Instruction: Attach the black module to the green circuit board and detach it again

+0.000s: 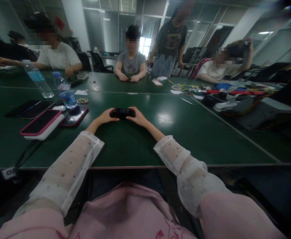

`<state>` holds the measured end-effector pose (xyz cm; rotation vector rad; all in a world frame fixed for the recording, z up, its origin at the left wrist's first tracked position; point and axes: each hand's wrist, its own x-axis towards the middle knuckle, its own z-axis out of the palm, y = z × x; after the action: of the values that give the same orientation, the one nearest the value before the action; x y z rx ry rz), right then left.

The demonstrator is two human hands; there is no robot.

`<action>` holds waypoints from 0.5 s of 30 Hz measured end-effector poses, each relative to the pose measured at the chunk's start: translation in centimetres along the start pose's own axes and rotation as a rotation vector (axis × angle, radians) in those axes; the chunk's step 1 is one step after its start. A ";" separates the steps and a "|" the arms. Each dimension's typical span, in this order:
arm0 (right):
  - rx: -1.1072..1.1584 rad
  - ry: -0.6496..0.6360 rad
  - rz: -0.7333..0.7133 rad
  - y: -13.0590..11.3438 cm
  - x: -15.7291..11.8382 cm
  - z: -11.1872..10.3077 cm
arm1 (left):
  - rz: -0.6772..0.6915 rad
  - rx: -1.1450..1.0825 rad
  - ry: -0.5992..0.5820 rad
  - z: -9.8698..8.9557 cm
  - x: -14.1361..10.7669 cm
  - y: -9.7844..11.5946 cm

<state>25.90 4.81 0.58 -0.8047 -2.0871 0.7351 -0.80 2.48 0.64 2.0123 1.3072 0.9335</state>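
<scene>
Both my hands are clamped on a small dark device (122,113) at the centre of the frame.
My left hand (107,115) grips its left end and my right hand (138,118) its right, thumbs on the near side, probably to share the weight and keep it level. It is too dark for me to tell what exactly it is, or whether it touches the green table (128,146). At the left of the frame, a pink-rimmed phone (43,122), a clear bottle (39,81) and a blue-capped bottle (69,97) sit apart from my grip, likely set aside so that my arms miss them. Tangled cables (185,88) lie at the upper right, well apart from my fingers.
</scene>
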 end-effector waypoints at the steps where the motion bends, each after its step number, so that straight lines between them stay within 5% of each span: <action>1: 0.002 0.002 -0.001 0.1 0.0 0.1 | 0.000 0.008 -0.002 0.0 0.0 0.1; 15: -0.010 0.033 0.017 0.4 0.2 0.3 | -0.009 0.032 -0.006 -0.2 0.0 -0.1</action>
<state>25.66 5.15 0.26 -0.8355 -2.0584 0.7159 -0.98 2.47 0.66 2.0304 1.3354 0.9075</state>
